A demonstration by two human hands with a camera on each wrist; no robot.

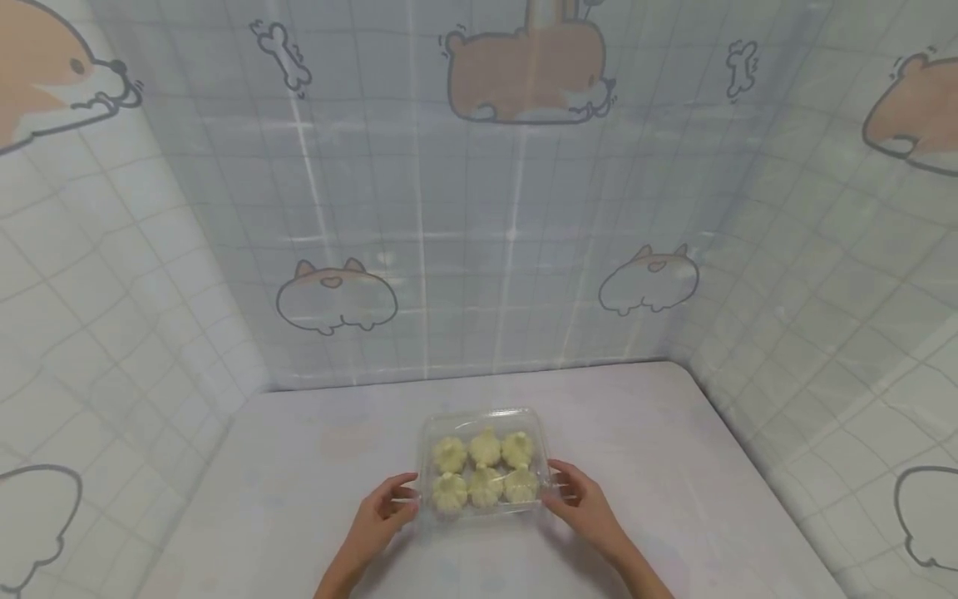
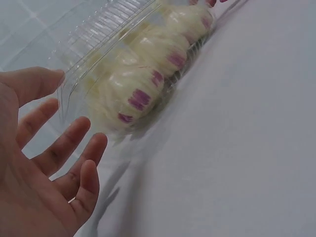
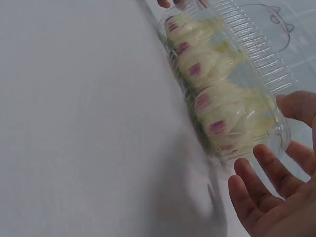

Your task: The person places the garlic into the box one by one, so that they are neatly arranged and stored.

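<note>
A clear plastic box lies on the table, its transparent lid over two rows of pale, garlic-shaped bulbs. Purple patches mark the bulbs in the left wrist view. At the box's left side is my left hand, thumb right at the corner and the other fingers spread and gently bent. My right hand mirrors it on the right side. In the right wrist view, its thumb is at the rim and its loosely bent fingers point toward the box's end wall.
Under the box spreads a pale, faintly patterned table with a rounded far right corner. Grid-patterned sheeting with cartoon dogs and bones encloses the back and both sides. Shadows of the hands fall on the tabletop.
</note>
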